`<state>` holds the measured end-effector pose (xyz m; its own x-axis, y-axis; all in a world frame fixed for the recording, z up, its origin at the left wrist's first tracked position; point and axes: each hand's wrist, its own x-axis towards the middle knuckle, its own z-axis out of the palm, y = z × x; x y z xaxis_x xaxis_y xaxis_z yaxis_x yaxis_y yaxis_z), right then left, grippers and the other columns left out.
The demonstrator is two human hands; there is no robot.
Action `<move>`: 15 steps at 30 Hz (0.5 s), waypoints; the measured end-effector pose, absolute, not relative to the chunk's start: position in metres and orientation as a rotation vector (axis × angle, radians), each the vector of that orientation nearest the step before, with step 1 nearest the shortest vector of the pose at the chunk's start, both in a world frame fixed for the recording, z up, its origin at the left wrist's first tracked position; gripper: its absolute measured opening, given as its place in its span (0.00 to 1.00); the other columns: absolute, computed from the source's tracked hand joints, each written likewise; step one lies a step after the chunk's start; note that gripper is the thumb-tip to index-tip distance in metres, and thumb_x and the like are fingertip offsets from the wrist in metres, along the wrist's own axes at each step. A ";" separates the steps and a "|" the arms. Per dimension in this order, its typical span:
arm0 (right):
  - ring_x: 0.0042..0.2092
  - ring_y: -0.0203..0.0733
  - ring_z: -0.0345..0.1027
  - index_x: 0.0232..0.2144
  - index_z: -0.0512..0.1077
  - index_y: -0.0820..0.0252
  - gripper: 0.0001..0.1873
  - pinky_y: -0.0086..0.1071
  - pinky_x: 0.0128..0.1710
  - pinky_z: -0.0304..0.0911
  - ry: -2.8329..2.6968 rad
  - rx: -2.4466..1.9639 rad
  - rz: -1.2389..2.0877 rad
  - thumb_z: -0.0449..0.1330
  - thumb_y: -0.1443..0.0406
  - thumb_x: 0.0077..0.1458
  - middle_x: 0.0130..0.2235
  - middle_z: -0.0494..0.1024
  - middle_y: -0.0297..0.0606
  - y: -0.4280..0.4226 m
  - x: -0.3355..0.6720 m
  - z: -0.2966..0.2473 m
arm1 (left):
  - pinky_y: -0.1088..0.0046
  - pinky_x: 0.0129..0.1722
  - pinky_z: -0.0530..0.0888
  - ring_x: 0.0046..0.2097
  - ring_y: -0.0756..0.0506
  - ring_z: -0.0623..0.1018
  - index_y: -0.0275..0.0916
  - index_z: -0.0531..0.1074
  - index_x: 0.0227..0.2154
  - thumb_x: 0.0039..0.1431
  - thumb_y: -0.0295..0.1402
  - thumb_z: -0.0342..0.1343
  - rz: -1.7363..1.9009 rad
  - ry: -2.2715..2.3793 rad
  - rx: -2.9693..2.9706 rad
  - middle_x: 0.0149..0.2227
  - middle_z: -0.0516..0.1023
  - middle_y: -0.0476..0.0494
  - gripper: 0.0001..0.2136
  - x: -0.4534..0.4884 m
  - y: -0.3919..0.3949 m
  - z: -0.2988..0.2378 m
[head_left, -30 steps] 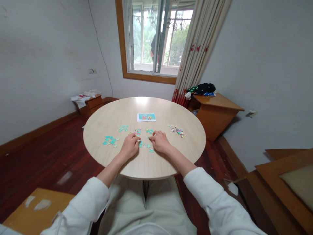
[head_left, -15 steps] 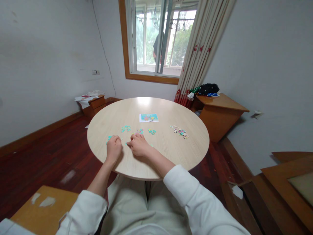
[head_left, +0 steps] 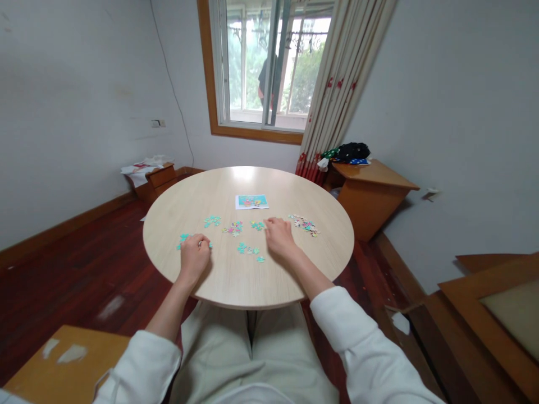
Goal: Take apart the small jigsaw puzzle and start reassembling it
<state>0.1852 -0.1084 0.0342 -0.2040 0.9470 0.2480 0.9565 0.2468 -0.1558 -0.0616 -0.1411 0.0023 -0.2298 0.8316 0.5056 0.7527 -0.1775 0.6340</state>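
A round light-wood table [head_left: 252, 280] carries several small groups of jigsaw pieces. My left hand [head_left: 194, 253] rests curled over the turquoise pieces [head_left: 183, 239] at the left, fingertips pressed on them. My right hand [head_left: 278, 235] lies knuckles-up between a small turquoise cluster [head_left: 257, 225] and the multicoloured pile [head_left: 305, 224] at the right, fingers bent. What either hand pinches is hidden. A pink-and-yellow cluster [head_left: 234, 228] and a few loose pieces [head_left: 249, 250] lie between my hands. A printed picture card [head_left: 251, 201] sits farther back.
A wooden cabinet [head_left: 370, 193] with dark clothes on it stands right of the table beside a curtain [head_left: 337, 90]. A low box with papers [head_left: 147, 171] is by the left wall. A person stands outside the window [head_left: 269, 62]. Wooden furniture flanks my seat.
My right hand moved from beside my left hand to the right, toward the multicoloured pile. My left hand stayed on the turquoise pieces at the left, where it had shifted a second ago.
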 end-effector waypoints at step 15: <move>0.45 0.48 0.61 0.35 0.75 0.60 0.17 0.41 0.43 0.46 -1.896 -2.025 -0.314 0.46 0.64 0.62 0.42 0.78 0.46 -0.067 0.279 -0.007 | 0.64 0.38 0.65 0.33 0.42 0.72 0.39 0.69 0.19 0.49 0.27 0.43 1.150 2.017 2.175 0.25 0.75 0.41 0.10 -0.042 -0.136 0.006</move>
